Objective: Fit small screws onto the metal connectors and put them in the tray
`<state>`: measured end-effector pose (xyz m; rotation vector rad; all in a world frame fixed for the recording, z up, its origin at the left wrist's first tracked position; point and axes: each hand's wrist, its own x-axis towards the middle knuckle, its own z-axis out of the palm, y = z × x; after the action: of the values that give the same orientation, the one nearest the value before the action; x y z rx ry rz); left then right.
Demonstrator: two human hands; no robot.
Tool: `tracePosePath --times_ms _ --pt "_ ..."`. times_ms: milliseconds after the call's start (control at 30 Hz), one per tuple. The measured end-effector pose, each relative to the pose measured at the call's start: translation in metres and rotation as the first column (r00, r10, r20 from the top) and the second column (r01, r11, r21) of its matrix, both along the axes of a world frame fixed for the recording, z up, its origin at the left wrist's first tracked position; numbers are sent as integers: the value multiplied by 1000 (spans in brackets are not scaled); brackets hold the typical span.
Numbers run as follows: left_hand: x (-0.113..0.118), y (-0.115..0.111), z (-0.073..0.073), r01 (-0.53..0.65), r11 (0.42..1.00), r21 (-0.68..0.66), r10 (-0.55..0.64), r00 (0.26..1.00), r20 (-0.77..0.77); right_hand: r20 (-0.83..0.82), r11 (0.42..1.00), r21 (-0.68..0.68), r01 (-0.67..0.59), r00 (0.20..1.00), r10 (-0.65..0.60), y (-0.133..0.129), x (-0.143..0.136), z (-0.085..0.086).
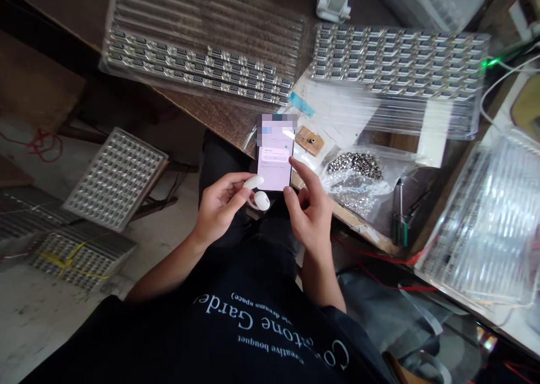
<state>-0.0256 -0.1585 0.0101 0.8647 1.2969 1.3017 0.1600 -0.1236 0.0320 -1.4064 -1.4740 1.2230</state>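
My left hand (221, 204) pinches a white earphone (261, 200) with a curved band, between thumb and fingers. It sits just below and left of a smartphone (274, 173), overlapping the phone's lower left corner. The phone's lit screen shows a pale pink page with a white pop-up box; its top is blurred out. My right hand (310, 204) is at the phone's right side. Its index fingertip meets the right edge and its thumb tip is by the lower right corner, with the two apart. The other right fingers curl underneath, partly hidden. What supports the phone is hidden.
Clear trays of metal connectors (202, 69) (396, 63) lie across the brown table. Beside the phone are a small wooden block (309, 141), a bag of small metal parts (354, 173) and a green-handled screwdriver (400, 215). More connector trays (116, 179) stand at lower left.
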Motion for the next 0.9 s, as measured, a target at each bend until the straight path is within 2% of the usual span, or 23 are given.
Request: tracePosePath --times_ms 167,300,433,600,800,900 --pt "-1 0 1 8 1000 -19 -8 1000 13 91 997 -14 -70 993 71 8 -3 4" --pt "-3 -1 0 -4 1000 -20 5 1000 18 121 999 30 -19 993 16 1 1 2" --pt "-3 -1 -2 5 1000 -22 -5 1000 9 -13 999 -37 12 1000 -12 -10 4 -2" --pt "2 -2 0 32 999 -15 -32 999 -16 -239 979 -174 -106 969 62 -22 -7 -4" --pt "2 2 0 14 1000 1 -14 998 -67 -360 964 -244 -101 933 6 -24 -15 -10" --pt "3 -4 3 -1 1000 -8 0 994 -110 -395 959 -270 -88 918 -27 -26 -16 -6"
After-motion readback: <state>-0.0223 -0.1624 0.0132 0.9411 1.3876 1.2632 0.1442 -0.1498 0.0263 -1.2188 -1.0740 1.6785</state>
